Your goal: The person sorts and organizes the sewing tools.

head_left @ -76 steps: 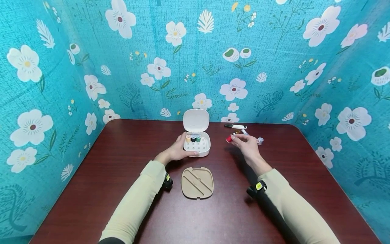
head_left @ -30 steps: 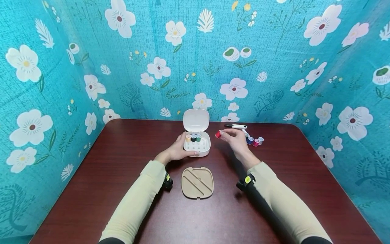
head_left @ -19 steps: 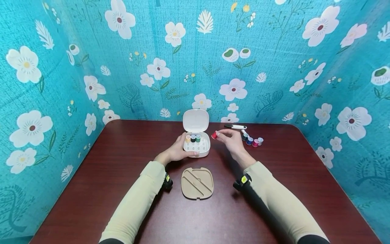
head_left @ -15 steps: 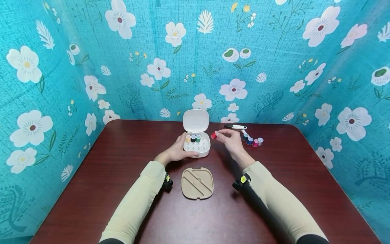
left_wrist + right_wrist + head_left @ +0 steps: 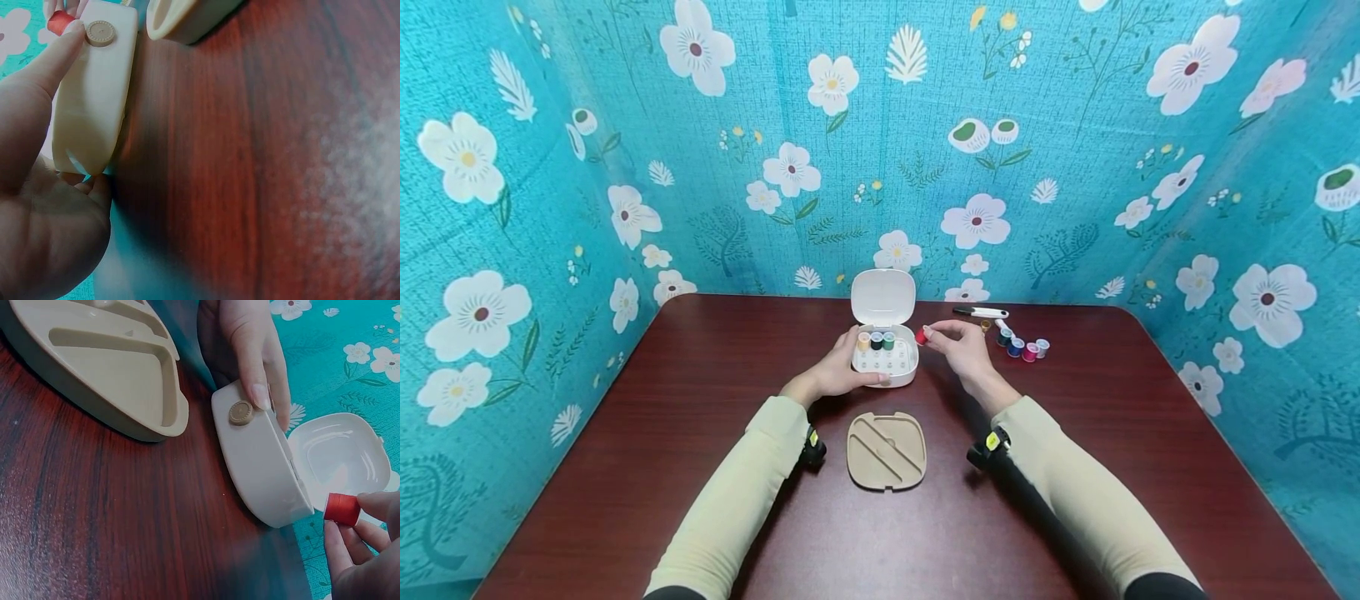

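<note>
A white lidded sewing box (image 5: 884, 379) stands on the table with its lid (image 5: 883, 297) raised. Inside, an orange-yellow, a black and a green thread spool (image 5: 889, 340) sit in a row at the back, among bare pegs. My left hand (image 5: 837, 368) grips the box from its left side, the thumb at the front rim near a round tan button (image 5: 100, 34). Between the thumb and fingers of my right hand (image 5: 964, 350) is a red thread spool (image 5: 342, 509), pinched just beside the box's right rim. The box's inside is hidden in both wrist views.
In front of the box lies a beige divided tray (image 5: 886, 451). To the right are several loose spools, among them a blue one (image 5: 1016, 346) and a pink one (image 5: 1031, 352). A black-and-white tool (image 5: 981, 312) lies behind them, near the patterned cloth backdrop (image 5: 820, 200).
My right hand has carried the red spool leftward from the loose spools to the box's right rim. The left hand has stayed in place on the box.
</note>
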`<state>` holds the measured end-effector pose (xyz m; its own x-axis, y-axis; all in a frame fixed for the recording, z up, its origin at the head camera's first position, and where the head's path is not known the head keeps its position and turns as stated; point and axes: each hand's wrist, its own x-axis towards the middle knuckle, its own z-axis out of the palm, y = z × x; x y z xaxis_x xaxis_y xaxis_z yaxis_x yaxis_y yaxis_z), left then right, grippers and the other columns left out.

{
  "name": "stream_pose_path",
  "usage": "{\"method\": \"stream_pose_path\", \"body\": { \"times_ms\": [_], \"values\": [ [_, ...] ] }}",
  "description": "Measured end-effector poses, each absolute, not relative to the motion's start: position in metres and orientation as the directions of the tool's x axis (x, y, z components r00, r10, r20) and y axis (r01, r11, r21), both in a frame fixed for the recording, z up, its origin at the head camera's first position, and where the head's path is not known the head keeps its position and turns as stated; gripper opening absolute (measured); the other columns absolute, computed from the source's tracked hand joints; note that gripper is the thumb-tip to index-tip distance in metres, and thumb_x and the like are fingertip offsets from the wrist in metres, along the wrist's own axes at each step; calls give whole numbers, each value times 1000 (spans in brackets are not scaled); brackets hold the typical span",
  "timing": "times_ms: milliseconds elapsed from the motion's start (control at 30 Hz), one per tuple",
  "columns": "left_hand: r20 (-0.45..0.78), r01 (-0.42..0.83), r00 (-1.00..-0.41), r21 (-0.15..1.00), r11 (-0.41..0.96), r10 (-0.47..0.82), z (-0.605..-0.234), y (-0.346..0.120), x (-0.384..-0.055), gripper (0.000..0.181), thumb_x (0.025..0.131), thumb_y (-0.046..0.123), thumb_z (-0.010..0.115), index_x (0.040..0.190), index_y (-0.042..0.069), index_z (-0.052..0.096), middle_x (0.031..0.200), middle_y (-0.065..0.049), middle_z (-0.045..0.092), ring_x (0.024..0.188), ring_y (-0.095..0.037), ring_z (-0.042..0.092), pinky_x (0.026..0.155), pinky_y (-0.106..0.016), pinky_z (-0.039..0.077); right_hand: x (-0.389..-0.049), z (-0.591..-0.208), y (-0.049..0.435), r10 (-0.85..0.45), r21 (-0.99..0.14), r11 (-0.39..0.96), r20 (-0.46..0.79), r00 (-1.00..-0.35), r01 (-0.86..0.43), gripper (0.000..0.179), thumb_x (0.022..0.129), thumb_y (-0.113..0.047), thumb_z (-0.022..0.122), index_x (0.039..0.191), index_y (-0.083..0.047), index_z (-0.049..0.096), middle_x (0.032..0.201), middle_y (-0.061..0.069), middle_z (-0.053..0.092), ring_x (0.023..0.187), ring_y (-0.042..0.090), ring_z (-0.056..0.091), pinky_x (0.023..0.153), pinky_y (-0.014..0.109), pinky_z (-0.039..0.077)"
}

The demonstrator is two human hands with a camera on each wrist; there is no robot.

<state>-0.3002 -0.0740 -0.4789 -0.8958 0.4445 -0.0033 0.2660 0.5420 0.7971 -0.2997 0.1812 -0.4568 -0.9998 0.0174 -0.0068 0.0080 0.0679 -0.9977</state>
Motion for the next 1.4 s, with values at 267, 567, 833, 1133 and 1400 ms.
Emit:
{"method": "stream_pose_path", "body": {
  "times_ms": [267,567,833,1133,1400],
  "values": [
    [9,282,-891,795,537,455,-475,-73,-298,100,85,32,85,159,9,22,152,-21,33,142,-36,32,116,-50,29,-301,-464,177,2,-991,132,18,-1000,-18,25,98,-12,71,115,7,70,111,24,70,107,42,69,99,46,52],
    [9,277,-892,801,531,452,-475,-74,-297,100,85,32,85,159,9,21,153,-21,32,142,-36,31,117,-51,28,-304,-466,173,3,-986,164,15,-1000,-14,26,98,-15,71,114,5,70,107,19,71,105,38,70,99,46,52],
    [4,272,-893,802,532,451,-477,-74,-299,101,86,33,84,159,10,20,155,-22,30,142,-34,31,117,-50,28,-305,-460,164,18,-966,255,56,-998,-50,22,96,-15,73,111,1,73,105,16,72,102,31,68,89,37,51],
    [3,270,-894,802,533,448,-478,-74,-299,102,85,34,85,160,10,20,155,-22,29,142,-34,32,117,-50,29,-307,-459,157,14,-880,449,179,-984,-154,20,96,-19,73,108,-3,75,104,14,75,101,26,65,82,35,48],
    [5,269,-894,806,527,447,-477,-74,-299,101,86,33,85,160,10,20,156,-21,28,142,-34,32,117,-49,29,-313,-463,154,-27,-810,535,266,-964,-239,18,97,-17,72,109,-3,75,103,13,75,98,27,68,89,43,53]
  ]
}}
